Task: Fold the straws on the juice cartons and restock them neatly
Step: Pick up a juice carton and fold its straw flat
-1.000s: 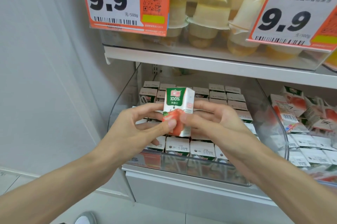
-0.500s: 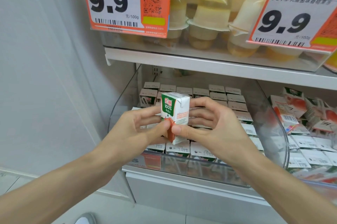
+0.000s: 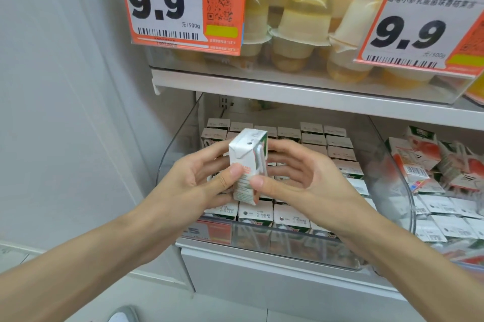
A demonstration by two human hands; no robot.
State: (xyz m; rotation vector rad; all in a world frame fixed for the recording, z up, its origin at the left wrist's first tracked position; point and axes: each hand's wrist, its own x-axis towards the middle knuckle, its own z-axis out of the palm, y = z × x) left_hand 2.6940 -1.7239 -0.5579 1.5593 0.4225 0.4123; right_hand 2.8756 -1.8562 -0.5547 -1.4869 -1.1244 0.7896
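Note:
A small white juice carton (image 3: pixel 245 162) stands upright in front of the shelf, held between both hands. Its top and a side with the wrapped straw (image 3: pixel 259 162) face me. My left hand (image 3: pixel 199 180) grips it from the left, thumb on its lower front. My right hand (image 3: pixel 290 180) grips it from the right, thumb tip on the lower edge near the straw. Behind and below, a clear curved bin (image 3: pixel 392 190) holds several rows of upright cartons (image 3: pixel 314 138).
A second bin at the right holds loose, tumbled cartons (image 3: pixel 429 164). The shelf above carries jelly cups (image 3: pixel 301 28) and two orange 9.9 price tags (image 3: pixel 180 2). A grey wall runs along the left. A shoe tip (image 3: pixel 123 315) shows on the floor.
Both hands have turned the carton, so its green and red front has swung away and the straw side and top now face me. It stays at about the same height.

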